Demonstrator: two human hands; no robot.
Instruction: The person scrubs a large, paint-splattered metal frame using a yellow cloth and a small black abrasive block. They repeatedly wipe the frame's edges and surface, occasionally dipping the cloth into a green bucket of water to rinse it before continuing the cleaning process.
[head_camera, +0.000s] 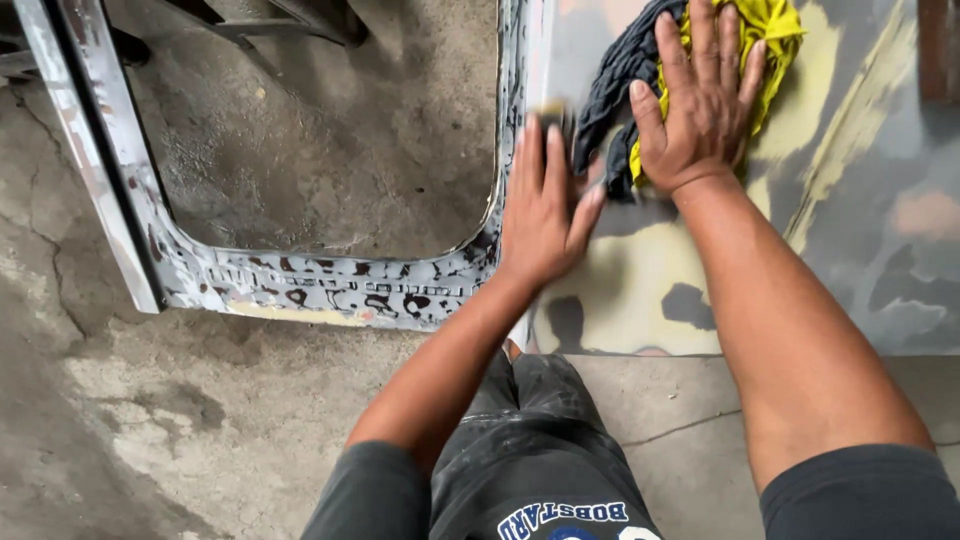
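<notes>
Knees: my dark, paint-flecked trousers (535, 450) fill the near bottom edge; I judge that I am crouching over the cracked grey concrete floor (150, 420).
Carrier: a flat metal car door panel, mottled grey and yellow with sanded filler (870, 230), lies on the floor; its window frame with flaking black-and-white paint (330, 285) opens to the left.
Left forearm: rises from the bottom centre toward the panel's inner edge beside the window opening.
Left hand (545, 215): fingers straight and together, palm down, pressing a small dark block (555, 112) whose tip shows past the fingertips; it is blurred, so what it is I cannot tell.
Right forearm: runs diagonally from the bottom right corner.
Right hand (700, 100): spread wide, flat on a crumpled yellow and dark grey rag (640, 60) near the panel's far edge, apparently pinning it down.
Spacing: hands just beside each other, thumbs nearly meeting.
</notes>
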